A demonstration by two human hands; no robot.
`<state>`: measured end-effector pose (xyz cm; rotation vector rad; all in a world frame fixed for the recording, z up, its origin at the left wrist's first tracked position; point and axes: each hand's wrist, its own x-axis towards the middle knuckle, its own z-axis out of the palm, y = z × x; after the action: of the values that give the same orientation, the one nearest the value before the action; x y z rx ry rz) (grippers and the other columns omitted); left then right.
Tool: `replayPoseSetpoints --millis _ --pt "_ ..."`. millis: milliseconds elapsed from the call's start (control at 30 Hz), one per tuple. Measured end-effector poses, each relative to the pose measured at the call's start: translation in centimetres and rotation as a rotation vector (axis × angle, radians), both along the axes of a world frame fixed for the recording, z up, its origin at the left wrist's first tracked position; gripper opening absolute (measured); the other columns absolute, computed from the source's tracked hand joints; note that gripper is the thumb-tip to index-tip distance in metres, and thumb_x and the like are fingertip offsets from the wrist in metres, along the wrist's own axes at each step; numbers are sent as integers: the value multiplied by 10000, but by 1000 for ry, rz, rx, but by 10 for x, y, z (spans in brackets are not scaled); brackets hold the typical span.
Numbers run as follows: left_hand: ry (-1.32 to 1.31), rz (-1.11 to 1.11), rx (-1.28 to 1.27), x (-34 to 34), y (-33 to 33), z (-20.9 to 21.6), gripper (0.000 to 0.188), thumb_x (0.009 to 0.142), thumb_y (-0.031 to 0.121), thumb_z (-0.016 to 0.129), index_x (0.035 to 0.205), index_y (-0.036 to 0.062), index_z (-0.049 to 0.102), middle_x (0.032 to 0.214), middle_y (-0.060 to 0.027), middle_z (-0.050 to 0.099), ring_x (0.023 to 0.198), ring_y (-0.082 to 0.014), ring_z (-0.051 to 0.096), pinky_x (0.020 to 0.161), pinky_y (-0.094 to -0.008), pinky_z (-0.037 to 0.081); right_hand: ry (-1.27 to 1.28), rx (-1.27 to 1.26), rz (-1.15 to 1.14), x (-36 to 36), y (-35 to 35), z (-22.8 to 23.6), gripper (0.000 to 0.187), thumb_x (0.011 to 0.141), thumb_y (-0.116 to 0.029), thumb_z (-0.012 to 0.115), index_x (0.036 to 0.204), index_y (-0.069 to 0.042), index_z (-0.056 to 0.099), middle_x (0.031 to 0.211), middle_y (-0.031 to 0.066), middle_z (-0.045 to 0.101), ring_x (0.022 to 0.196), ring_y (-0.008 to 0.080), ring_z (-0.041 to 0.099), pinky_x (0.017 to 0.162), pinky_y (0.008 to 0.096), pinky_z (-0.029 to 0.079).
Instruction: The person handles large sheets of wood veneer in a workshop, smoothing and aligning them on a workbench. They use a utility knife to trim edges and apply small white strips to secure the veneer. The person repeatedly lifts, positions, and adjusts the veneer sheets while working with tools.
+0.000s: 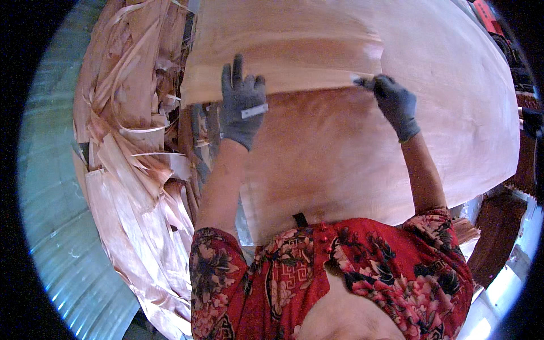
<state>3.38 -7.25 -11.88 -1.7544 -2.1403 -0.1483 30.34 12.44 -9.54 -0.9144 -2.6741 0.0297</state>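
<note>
My left hand (pixel 243 107), in a grey glove with a small pale strip on its back, lies at the left end of a thin wood veneer sheet (pixel 294 65). Its fingers are stretched forward over the sheet's near edge. At that edge's right end is my right hand (pixel 395 105), also gloved in grey, its fingers drawn together. A small whitish spot shows at its fingertips, too blurred to name. Beneath both hands spreads a larger reddish-tan veneer sheet (pixel 317 153), reaching back toward my body.
Torn veneer strips (pixel 133 164) are heaped along the left side, some curling up beside the stack. Beyond them stands a greenish corrugated panel (pixel 56 226). Dark brown stacked material (pixel 498 238) sits at the lower right. A red object (pixel 487 16) shows at the far right corner.
</note>
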Motion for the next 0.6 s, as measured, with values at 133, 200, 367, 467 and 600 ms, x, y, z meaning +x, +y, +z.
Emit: replayPoseSetpoints --millis 133,200,367,467,600 --pt "-39 21 -102 14 -9 -14 267 738 160 504 963 69 616 906 -146 558 1268 -407 265 1023 -571 161 -95 -83 22 13 -8 -20 190 776 -225 600 932 -116 595 867 84 620 690 288 611 556 355 481" --pt "-34 48 -163 19 -8 -10 269 732 163 510 959 63 615 932 -157 553 1264 -410 269 1016 -572 170 -76 -137 46 13 -9 -13 216 779 -237 608 945 -99 601 826 98 615 655 262 617 556 336 480" --pt "-66 21 -110 15 -8 -15 254 666 178 573 851 9 617 876 -215 543 1271 -364 290 1010 -546 212 185 -939 -19 -39 -19 27 329 843 -392 547 830 -70 615 655 60 604 446 138 492 422 270 406" --pt "-187 1 -134 15 -12 -2 368 683 244 584 939 -21 597 935 -235 548 1251 -373 315 998 -528 236 416 -1403 -99 -89 -13 28 381 869 -426 491 809 -70 613 621 24 601 383 99 412 361 259 338" --pt "-346 44 -62 1 3 -1 554 754 318 543 1173 -39 475 1083 -255 521 1232 -387 324 988 -511 252 537 -1429 -243 -122 28 -54 423 880 -443 455 824 -51 604 662 23 623 364 103 387 342 270 312"
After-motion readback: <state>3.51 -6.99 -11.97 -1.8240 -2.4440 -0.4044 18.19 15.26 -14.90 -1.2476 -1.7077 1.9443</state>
